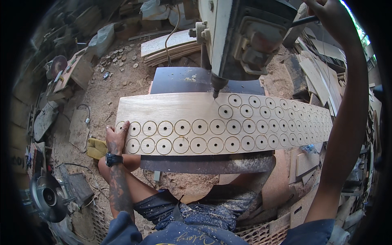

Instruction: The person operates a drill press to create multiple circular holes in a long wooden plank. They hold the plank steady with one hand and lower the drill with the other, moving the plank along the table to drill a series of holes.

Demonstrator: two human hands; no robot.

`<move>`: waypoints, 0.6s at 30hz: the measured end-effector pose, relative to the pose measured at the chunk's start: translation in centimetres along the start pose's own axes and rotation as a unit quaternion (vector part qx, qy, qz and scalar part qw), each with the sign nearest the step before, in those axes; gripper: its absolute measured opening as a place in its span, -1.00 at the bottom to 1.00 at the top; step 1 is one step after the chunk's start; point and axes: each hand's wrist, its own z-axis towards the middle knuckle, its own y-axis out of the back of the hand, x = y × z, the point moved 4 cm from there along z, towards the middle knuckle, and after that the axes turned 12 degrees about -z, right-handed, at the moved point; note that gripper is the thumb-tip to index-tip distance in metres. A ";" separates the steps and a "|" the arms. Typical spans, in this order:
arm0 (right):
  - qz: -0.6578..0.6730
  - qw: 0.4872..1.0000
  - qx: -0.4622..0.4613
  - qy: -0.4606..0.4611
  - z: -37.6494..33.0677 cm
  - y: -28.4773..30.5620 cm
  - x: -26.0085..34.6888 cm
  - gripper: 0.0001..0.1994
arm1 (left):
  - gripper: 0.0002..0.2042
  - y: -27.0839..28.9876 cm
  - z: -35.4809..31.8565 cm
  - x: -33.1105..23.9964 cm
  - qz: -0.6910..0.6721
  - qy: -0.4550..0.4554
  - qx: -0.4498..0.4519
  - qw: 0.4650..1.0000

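Note:
A long, pale plywood board (167,107) lies across the dark table (204,164) of a drill press (230,38). Rows of ring-shaped cuts, each with a small centre hole, cover its right part and its near side; the far left stretch is plain. My left hand (116,138) grips the board's left end, thumb on top, its other fingers partly hidden. High on the right, my right hand (328,11) is closed round the press's feed lever (304,21). The chuck (219,83) points down with its bit (215,94) at the plain wood beside the rings; whether they touch, I cannot tell.
Behind the press lies a stack of curved boards (171,47). Cut wooden discs (118,57) are strewn over the sawdust floor at the far left. A machine with a round dark wheel (49,197) stands at the near left, and offcuts (316,83) lean at the right.

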 end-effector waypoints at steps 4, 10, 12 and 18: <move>0.020 0.998 -0.005 0.066 0.5 -1.6 -1.2 -0.53 | -0.26 0.1 -0.2 -0.1 0.010 0.009 -0.008 1.000; -0.013 0.989 -0.072 0.131 -7.7 -2.2 -2.5 -0.46 | -0.25 0.0 0.1 0.0 0.016 0.000 -0.017 1.000; -0.001 0.996 -0.049 0.076 -11.4 -2.8 -2.6 -0.57 | -0.25 -0.1 0.1 0.1 0.018 0.000 -0.016 1.000; 0.109 0.994 -0.028 -0.005 -16.3 -4.5 -1.1 -0.72 | -0.25 0.0 0.1 -0.1 0.029 0.007 -0.015 0.999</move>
